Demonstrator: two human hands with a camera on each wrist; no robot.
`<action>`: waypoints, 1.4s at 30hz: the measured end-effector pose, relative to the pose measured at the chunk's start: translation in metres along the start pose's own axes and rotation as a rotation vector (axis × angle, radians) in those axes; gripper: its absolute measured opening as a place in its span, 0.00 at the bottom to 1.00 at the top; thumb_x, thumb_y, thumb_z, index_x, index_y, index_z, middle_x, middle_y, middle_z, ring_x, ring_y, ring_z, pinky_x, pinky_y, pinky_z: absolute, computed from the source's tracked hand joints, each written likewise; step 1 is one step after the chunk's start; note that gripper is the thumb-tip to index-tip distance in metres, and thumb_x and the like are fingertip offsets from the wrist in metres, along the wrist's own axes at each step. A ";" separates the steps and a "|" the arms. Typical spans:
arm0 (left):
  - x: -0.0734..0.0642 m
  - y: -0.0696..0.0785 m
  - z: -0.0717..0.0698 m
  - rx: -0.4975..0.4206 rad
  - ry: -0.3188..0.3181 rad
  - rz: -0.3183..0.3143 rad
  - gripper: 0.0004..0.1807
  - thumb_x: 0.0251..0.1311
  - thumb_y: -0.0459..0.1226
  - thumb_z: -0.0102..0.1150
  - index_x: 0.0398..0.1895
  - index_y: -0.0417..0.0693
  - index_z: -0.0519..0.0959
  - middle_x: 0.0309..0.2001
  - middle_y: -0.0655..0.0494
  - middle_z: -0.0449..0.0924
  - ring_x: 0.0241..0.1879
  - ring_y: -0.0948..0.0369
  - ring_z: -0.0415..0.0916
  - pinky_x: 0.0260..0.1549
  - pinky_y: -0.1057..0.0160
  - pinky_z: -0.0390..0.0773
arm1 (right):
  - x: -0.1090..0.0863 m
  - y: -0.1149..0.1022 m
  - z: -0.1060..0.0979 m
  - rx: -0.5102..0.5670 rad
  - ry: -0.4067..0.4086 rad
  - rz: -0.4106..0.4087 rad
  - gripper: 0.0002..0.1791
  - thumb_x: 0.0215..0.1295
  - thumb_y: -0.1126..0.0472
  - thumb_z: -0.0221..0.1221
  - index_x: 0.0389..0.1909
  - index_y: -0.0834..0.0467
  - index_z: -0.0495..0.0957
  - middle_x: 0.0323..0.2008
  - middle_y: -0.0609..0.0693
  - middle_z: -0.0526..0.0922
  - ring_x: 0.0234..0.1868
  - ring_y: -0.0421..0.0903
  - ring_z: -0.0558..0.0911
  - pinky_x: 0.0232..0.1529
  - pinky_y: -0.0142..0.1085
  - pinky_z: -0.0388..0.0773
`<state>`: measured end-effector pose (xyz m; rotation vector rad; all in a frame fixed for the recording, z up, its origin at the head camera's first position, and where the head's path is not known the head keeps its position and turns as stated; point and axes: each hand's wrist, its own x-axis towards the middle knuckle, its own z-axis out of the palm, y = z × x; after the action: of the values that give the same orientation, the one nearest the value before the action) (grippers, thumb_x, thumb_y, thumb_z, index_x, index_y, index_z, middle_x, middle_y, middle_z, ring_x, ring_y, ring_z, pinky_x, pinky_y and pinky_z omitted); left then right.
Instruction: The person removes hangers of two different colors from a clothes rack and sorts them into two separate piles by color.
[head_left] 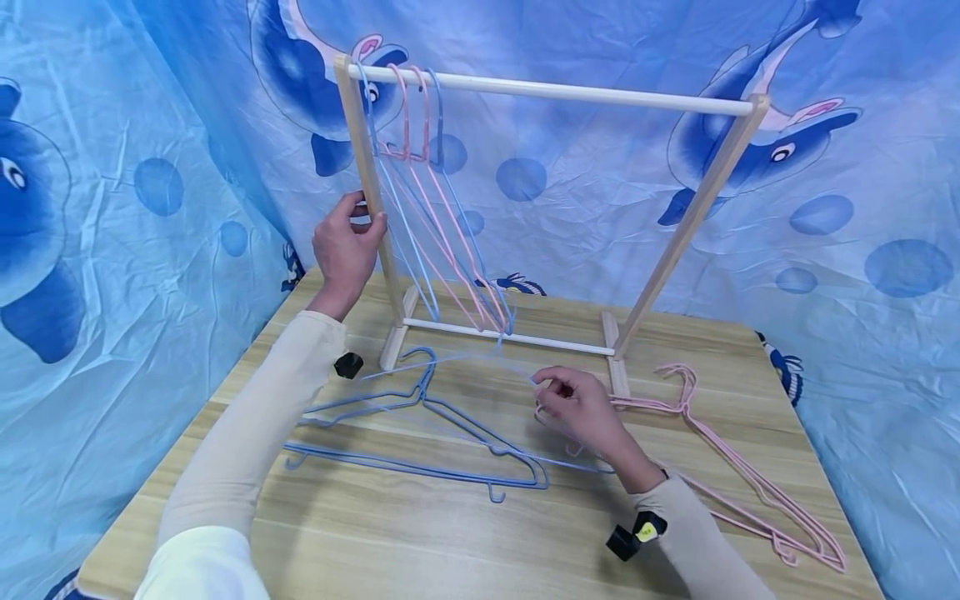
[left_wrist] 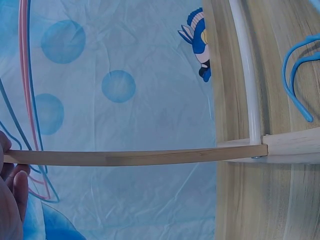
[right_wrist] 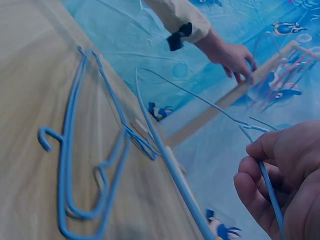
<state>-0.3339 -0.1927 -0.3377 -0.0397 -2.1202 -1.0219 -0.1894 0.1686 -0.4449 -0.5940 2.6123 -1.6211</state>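
In the head view my left hand (head_left: pixel 348 246) grips the left wooden post (head_left: pixel 365 162) of a small clothes rack, thumb and fingers around it. My right hand (head_left: pixel 588 417) pinches a blue clothes hanger by one sloping arm, in front of the rack's lower bar. That held hanger (right_wrist: pixel 175 172) shows sharply in the right wrist view but is blurred in the head view. On the rack's white top rail (head_left: pixel 555 87), blue hangers (head_left: pixel 440 125) and pink hangers (head_left: pixel 426 125) hang together near the left end. In the left wrist view only part of the left hand (left_wrist: pixel 12 192) shows.
Two blue hangers (head_left: pixel 420 471) lie stacked on the wooden table (head_left: pixel 420 550), front left of the rack. Pink hangers (head_left: pixel 750 462) lie at the right, partly behind the right forearm. A blue patterned cloth (head_left: pixel 862 275) surrounds the table.
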 end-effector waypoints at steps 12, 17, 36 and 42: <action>-0.001 -0.001 0.000 -0.008 -0.011 -0.013 0.19 0.69 0.45 0.63 0.59 0.48 0.81 0.50 0.47 0.88 0.46 0.52 0.88 0.50 0.51 0.85 | 0.021 0.001 0.061 0.160 -0.117 0.035 0.09 0.70 0.67 0.61 0.48 0.64 0.84 0.28 0.68 0.80 0.26 0.59 0.82 0.25 0.29 0.77; -0.001 -0.001 0.001 -0.005 -0.014 -0.016 0.19 0.69 0.44 0.63 0.59 0.48 0.81 0.51 0.47 0.87 0.46 0.52 0.88 0.49 0.52 0.85 | 0.029 0.004 0.082 0.181 -0.137 0.020 0.10 0.69 0.69 0.61 0.47 0.70 0.83 0.26 0.66 0.81 0.24 0.57 0.82 0.25 0.30 0.79; 0.000 -0.002 0.001 -0.017 -0.004 -0.005 0.20 0.69 0.45 0.63 0.59 0.48 0.81 0.50 0.47 0.88 0.45 0.53 0.88 0.49 0.53 0.85 | 0.033 0.025 0.111 -0.007 -0.089 0.022 0.08 0.66 0.59 0.68 0.43 0.56 0.86 0.25 0.45 0.84 0.24 0.36 0.79 0.27 0.30 0.77; 0.000 -0.003 0.001 -0.025 -0.003 -0.014 0.19 0.68 0.45 0.63 0.59 0.48 0.81 0.50 0.47 0.88 0.45 0.53 0.88 0.49 0.53 0.85 | 0.033 0.031 0.116 -0.070 -0.069 0.017 0.08 0.65 0.59 0.68 0.43 0.56 0.85 0.27 0.42 0.84 0.27 0.35 0.79 0.31 0.30 0.79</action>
<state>-0.3356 -0.1937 -0.3404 -0.0395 -2.1133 -1.0573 -0.2061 0.0698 -0.5197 -0.6171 2.6267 -1.4826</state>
